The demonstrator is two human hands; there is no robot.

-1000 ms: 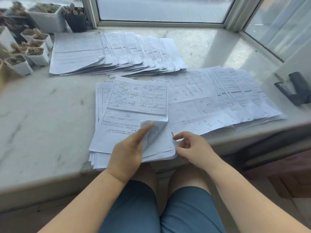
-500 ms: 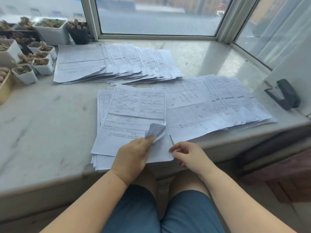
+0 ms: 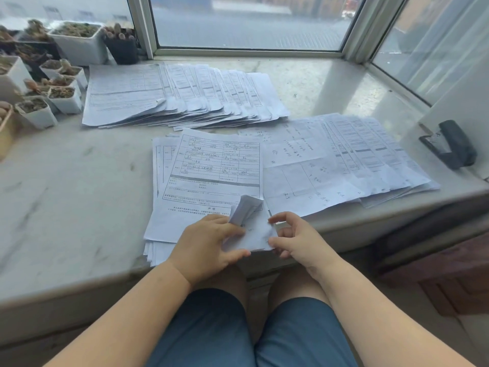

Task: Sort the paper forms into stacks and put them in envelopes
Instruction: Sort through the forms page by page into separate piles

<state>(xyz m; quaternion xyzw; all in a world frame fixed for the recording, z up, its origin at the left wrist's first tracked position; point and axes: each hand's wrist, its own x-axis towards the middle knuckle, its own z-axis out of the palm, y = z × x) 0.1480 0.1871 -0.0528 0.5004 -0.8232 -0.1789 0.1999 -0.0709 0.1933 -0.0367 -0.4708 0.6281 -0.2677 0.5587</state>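
The near stack of forms (image 3: 201, 186) lies at the marble sill's (image 3: 66, 194) front edge, its top sheet's corner (image 3: 244, 207) curled up. The left hand (image 3: 209, 245) pinches that corner; the right hand (image 3: 293, 241) seems to grip the sheets' lower right edge. Two fanned stacks (image 3: 182, 96) (image 3: 352, 157) lie behind.

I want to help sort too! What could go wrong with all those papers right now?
The left hand is curling up the corner of the near stack, so that corner could crease or tear. This stack hangs a little over the ledge edge, so a tug from the right hand might slide sheets onto the lap. The fanned papers beside it touch it and could get mixed in.
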